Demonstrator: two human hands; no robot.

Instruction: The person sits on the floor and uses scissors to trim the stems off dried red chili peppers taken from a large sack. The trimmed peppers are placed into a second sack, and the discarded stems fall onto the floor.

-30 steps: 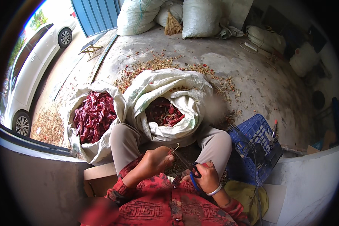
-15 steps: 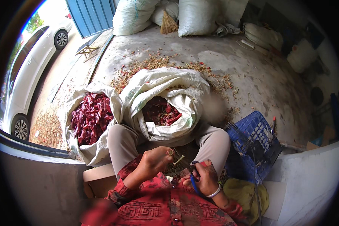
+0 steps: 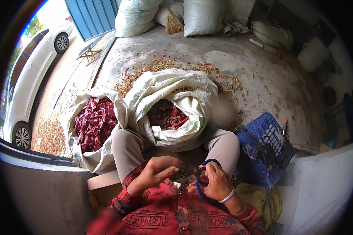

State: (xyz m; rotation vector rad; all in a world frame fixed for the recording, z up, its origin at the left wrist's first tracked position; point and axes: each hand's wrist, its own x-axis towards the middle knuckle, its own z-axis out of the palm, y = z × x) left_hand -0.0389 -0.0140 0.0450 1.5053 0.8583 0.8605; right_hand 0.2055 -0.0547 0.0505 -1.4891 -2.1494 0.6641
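My right hand (image 3: 217, 183) grips a pair of scissors with blue handle loops (image 3: 199, 190); their blades are hard to make out against the dark gap between my knees. Facing it, my left hand (image 3: 159, 170) has its thumb and fingers drawn together, and whatever lies at the fingertips is too dark to name. Beyond my hands, between my knees, stands a large white woven sack (image 3: 145, 98) with a rolled rim and dried red chillies (image 3: 166, 115) inside. To its left, a smaller white sack (image 3: 121, 107) is full of dark red dried chillies (image 3: 95, 124).
Chilli stems (image 3: 157, 64) litter the concrete floor behind the big sack. A blue plastic crate (image 3: 264, 137) stands by my right knee, near an olive cloth (image 3: 259, 199). Full white sacks (image 3: 204, 17) and a straw broom (image 3: 173, 22) are at the back; a white car (image 3: 35, 74) is outside left.
The pale stem piece by my left fingertips is no longer in sight. In my right hand the scissors have turned, and their handle loops now show spread apart.
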